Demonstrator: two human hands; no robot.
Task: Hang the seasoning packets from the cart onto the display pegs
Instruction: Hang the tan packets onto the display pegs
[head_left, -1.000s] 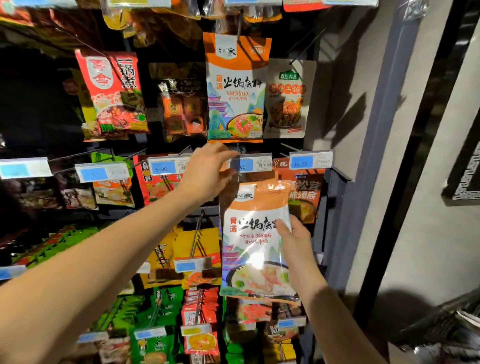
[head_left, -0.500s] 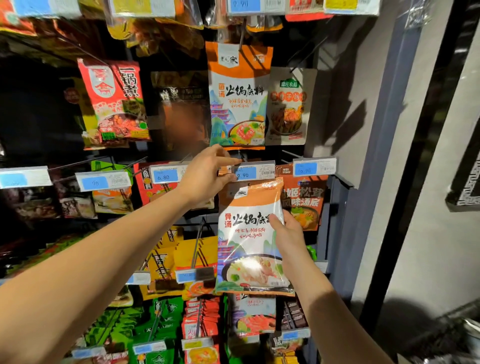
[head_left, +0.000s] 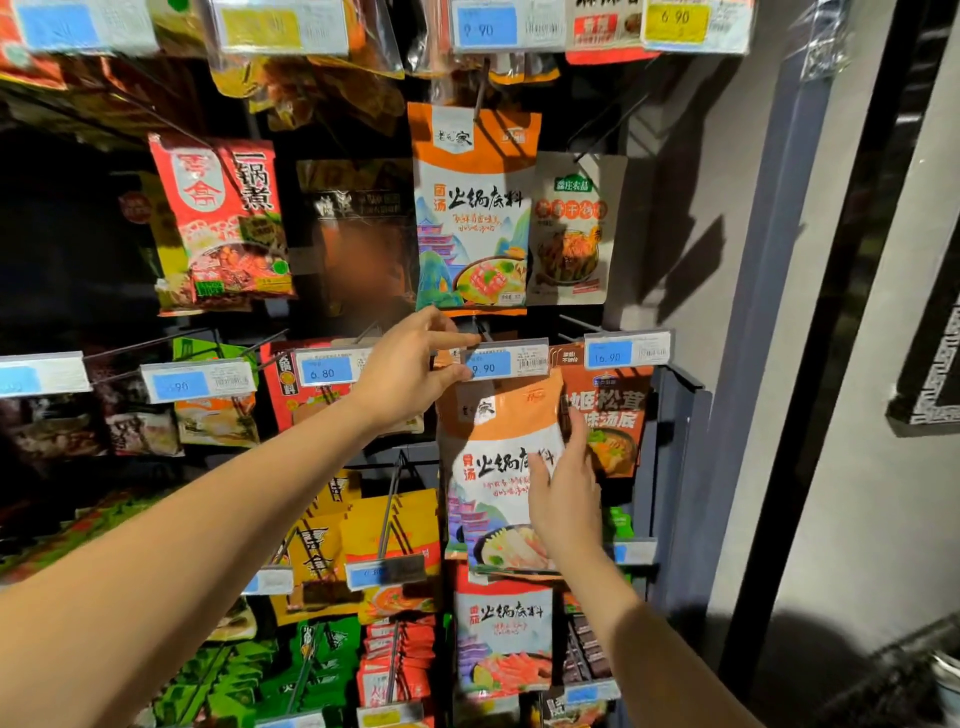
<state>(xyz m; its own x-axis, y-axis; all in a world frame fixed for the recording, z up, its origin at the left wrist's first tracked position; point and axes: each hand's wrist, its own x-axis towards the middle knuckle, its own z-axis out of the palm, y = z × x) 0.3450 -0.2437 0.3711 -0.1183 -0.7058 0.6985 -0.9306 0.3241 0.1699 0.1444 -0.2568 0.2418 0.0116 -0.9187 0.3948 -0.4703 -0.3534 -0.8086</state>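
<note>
I am reaching my left arm up and across from the lower left, nearly straight, with my left hand (head_left: 410, 371) turned side-on at the middle row of the display. Its forefinger and thumb are closing narrowly on the left end of the blue 9.90 price tag (head_left: 506, 362), forefinger on top and thumb beneath, while the other fingers are curling in behind. The dark peg (head_left: 482, 328) is jutting out just above that tag. My right arm is coming up from the lower right, and my right hand (head_left: 563, 501) is lying against the orange-and-white seasoning packet (head_left: 498, 441) with the fingers straight and pointing upward along its right edge and the thumb pressing on its printed front. The packet is hanging upright directly under the tag, its top edge tucked just below it, partly covering the brown mushroom soup packet (head_left: 615, 415) beside it.
</note>
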